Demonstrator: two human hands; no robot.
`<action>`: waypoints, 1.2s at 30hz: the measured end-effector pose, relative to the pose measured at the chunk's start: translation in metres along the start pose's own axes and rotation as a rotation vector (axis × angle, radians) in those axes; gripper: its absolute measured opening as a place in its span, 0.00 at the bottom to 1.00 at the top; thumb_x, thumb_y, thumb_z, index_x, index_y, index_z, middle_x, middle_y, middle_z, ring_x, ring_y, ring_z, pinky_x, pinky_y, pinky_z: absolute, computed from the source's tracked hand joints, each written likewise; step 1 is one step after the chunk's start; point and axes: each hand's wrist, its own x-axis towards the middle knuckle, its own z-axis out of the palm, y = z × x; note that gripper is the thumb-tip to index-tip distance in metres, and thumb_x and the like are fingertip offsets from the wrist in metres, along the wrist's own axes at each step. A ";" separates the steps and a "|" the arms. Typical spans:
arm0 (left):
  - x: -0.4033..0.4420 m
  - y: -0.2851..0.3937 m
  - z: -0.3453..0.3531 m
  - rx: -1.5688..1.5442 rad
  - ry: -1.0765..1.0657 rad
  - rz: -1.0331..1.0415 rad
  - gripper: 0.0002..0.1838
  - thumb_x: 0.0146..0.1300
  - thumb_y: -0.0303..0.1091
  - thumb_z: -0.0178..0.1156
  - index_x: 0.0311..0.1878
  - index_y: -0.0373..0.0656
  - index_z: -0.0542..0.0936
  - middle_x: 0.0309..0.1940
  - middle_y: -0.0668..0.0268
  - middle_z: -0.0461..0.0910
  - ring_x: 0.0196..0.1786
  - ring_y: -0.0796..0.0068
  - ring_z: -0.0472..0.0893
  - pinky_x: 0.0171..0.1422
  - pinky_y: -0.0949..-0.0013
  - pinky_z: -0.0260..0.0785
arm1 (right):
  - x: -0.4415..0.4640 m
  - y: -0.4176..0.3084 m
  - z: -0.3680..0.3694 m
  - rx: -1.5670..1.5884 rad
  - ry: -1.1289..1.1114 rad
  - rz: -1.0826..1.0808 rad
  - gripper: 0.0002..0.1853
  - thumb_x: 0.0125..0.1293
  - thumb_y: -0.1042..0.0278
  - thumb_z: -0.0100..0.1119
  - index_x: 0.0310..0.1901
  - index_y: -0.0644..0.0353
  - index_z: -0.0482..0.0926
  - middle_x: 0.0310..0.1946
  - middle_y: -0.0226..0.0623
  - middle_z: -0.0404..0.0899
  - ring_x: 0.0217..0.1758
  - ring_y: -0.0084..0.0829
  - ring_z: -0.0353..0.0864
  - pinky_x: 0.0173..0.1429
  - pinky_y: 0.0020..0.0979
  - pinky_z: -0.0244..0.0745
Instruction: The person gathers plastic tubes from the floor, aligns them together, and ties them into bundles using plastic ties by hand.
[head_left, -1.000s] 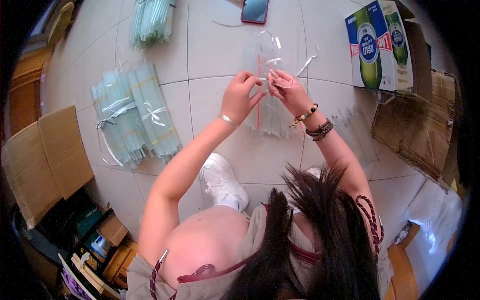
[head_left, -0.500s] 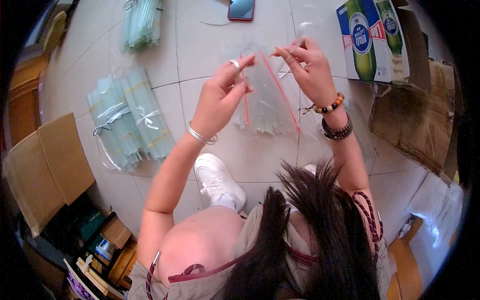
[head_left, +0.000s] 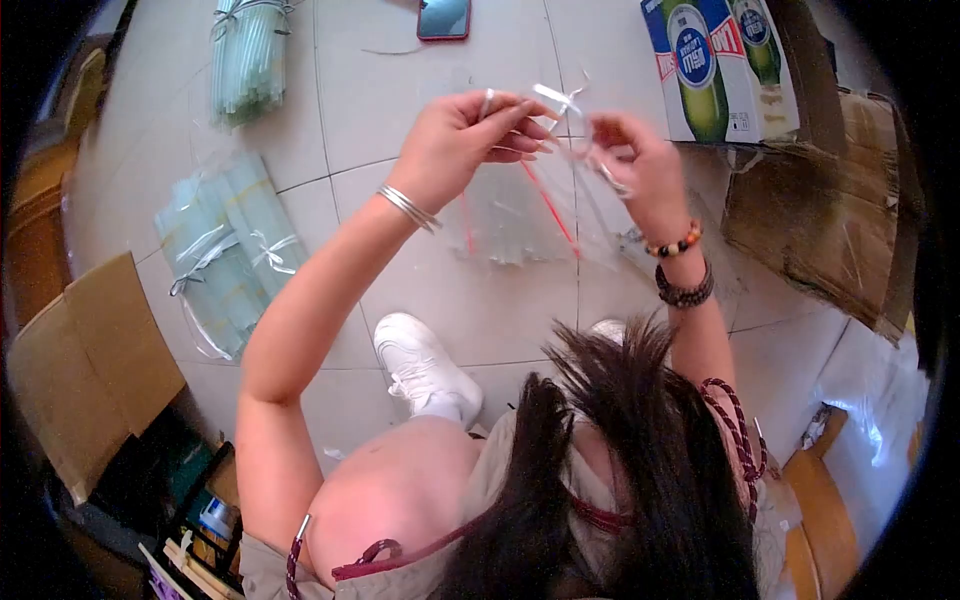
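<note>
The shiny white ribbon (head_left: 553, 95), apparently not yet knotted, shows between the bent-fingered left hand (head_left: 455, 140) and blurred, curled right hand (head_left: 645, 170), their pinch unclear, above clear red-striped plastic (head_left: 512, 212) on the beige tiled floor (head_left: 520, 310), pale-green tube bundles (head_left: 250, 75) already tied toward its left edge.

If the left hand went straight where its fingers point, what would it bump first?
The left hand would probably meet the white ribbon beside it first, then the right hand, though depth is unclear.

Pale tiled floor (head_left: 530, 330); brown wooden furniture (head_left: 40, 215) at left edge.
</note>
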 end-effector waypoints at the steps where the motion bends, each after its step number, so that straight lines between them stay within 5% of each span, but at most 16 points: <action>1: -0.002 0.003 -0.001 -0.008 0.021 -0.017 0.16 0.73 0.39 0.54 0.55 0.38 0.80 0.43 0.63 0.85 0.45 0.77 0.84 0.52 0.74 0.79 | -0.016 0.021 -0.009 -0.396 -0.159 -0.028 0.22 0.51 0.63 0.75 0.45 0.62 0.78 0.37 0.41 0.80 0.40 0.40 0.80 0.47 0.36 0.76; 4: -0.004 0.007 -0.010 -0.020 0.073 -0.083 0.17 0.73 0.41 0.54 0.56 0.41 0.80 0.46 0.64 0.85 0.46 0.79 0.84 0.51 0.75 0.77 | -0.088 0.070 0.015 -0.950 -0.304 0.169 0.31 0.43 0.60 0.78 0.47 0.60 0.72 0.45 0.40 0.76 0.52 0.40 0.73 0.54 0.43 0.69; 8: -0.001 0.011 -0.016 -0.111 0.109 -0.112 0.17 0.73 0.41 0.54 0.57 0.42 0.79 0.50 0.65 0.83 0.48 0.79 0.84 0.51 0.76 0.76 | -0.121 0.087 0.042 -1.169 -0.245 0.171 0.23 0.44 0.69 0.71 0.44 0.56 0.73 0.44 0.38 0.75 0.52 0.37 0.74 0.62 0.42 0.63; 14: -0.004 0.008 -0.012 -0.205 0.129 -0.117 0.16 0.73 0.39 0.55 0.57 0.41 0.79 0.51 0.64 0.83 0.47 0.80 0.84 0.50 0.77 0.77 | -0.129 0.102 0.045 -0.898 -0.210 0.031 0.12 0.54 0.70 0.64 0.39 0.58 0.73 0.42 0.42 0.74 0.47 0.41 0.77 0.57 0.42 0.69; 17: -0.009 0.003 -0.010 -0.246 0.140 -0.154 0.16 0.73 0.38 0.56 0.57 0.41 0.79 0.51 0.64 0.83 0.46 0.80 0.84 0.49 0.76 0.78 | -0.125 0.072 0.045 -0.683 -0.249 0.330 0.12 0.58 0.72 0.62 0.43 0.61 0.72 0.42 0.44 0.73 0.43 0.48 0.79 0.47 0.45 0.75; 20: -0.013 0.001 -0.007 -0.238 0.150 -0.157 0.16 0.72 0.39 0.56 0.58 0.42 0.79 0.52 0.65 0.83 0.45 0.82 0.84 0.48 0.78 0.77 | -0.124 0.046 0.044 -0.542 -0.185 0.180 0.14 0.61 0.75 0.60 0.49 0.62 0.72 0.43 0.45 0.72 0.38 0.52 0.80 0.39 0.46 0.78; 26: -0.021 0.007 0.004 -0.220 0.155 -0.180 0.17 0.73 0.42 0.55 0.58 0.45 0.79 0.54 0.69 0.82 0.46 0.84 0.83 0.46 0.81 0.75 | -0.130 0.024 0.057 -0.405 -0.171 0.157 0.25 0.62 0.77 0.58 0.62 0.61 0.69 0.46 0.45 0.71 0.38 0.47 0.80 0.39 0.43 0.78; 36: -0.023 0.004 0.008 -0.311 0.141 -0.200 0.17 0.72 0.41 0.56 0.59 0.45 0.78 0.56 0.70 0.81 0.45 0.86 0.82 0.46 0.82 0.74 | -0.138 0.044 0.094 -0.485 -0.071 -0.077 0.29 0.58 0.83 0.58 0.64 0.67 0.68 0.50 0.43 0.68 0.38 0.38 0.80 0.40 0.35 0.78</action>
